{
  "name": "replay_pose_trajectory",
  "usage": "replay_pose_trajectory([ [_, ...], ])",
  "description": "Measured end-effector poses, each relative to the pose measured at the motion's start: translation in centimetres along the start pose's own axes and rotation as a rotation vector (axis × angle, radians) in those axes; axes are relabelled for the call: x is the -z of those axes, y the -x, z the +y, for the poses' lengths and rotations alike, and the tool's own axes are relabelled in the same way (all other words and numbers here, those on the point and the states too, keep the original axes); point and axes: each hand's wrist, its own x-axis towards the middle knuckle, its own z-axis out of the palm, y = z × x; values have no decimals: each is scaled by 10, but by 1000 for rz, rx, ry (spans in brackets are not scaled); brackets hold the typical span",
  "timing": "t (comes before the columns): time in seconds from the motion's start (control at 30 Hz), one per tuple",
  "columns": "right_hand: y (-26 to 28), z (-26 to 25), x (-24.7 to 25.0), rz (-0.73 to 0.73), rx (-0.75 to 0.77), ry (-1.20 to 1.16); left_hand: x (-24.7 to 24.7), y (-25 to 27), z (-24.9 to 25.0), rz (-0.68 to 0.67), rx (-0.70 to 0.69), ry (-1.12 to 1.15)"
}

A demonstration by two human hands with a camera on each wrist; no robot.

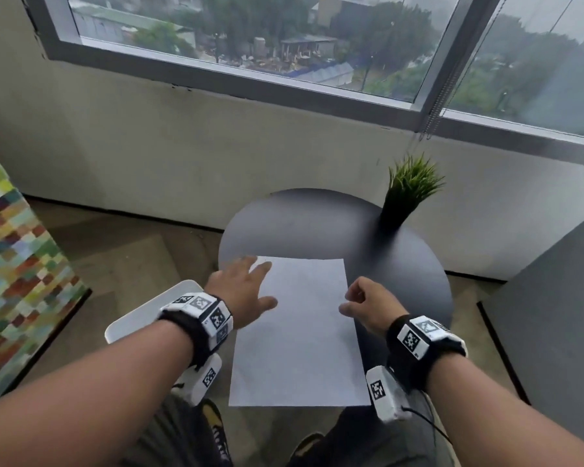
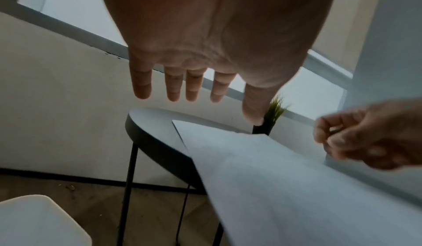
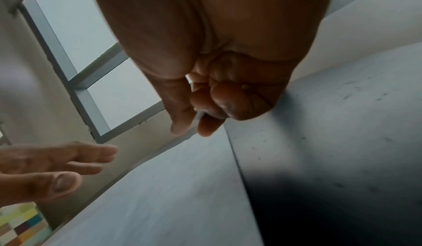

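Observation:
A blank white sheet of paper lies lengthwise on a small round dark table, its near end sticking out past the rim. My left hand hovers over the sheet's far left corner, fingers straight and spread, holding nothing; the left wrist view shows the palm above the paper. My right hand sits at the sheet's right edge with its fingers curled in and the thumb against them. No frame shows the paper gripped between those fingers.
A small potted grass plant stands at the table's far right. A white seat is beside the table on the left, a patchwork-coloured panel further left, a grey cabinet on the right. The window wall is behind.

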Motion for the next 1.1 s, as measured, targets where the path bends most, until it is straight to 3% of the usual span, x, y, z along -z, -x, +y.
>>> replay_pose_trajectory([
  [0.2, 1, -33, -11, -187, 56, -269, -30, 7, 7, -236, -81, -145],
  [0.33, 13, -48, -37, -483, -87, -606, -34, 14, 12, -266, -141, -163],
  [0.4, 1, -41, -42, -389, -111, -600, -31, 15, 13, -281, -140, -156],
  [0.5, -28, -19, -20, 114, -136, -482, -23, 13, 12, -310, -131, -161],
  [0.57, -33, -7, 2, 229, -104, -432, -16, 9, 17, -293, -135, -190],
  [0.73, -24, -1, 11, 66, -19, -54, -7, -14, 41, -208, -200, -190],
  [0.93, -15, -21, -19, -192, 108, -101, -26, -27, 45, -261, -207, -207],
  [1.1, -21, -32, -30, -62, 186, 246, -32, -22, 39, -255, -233, -228],
])
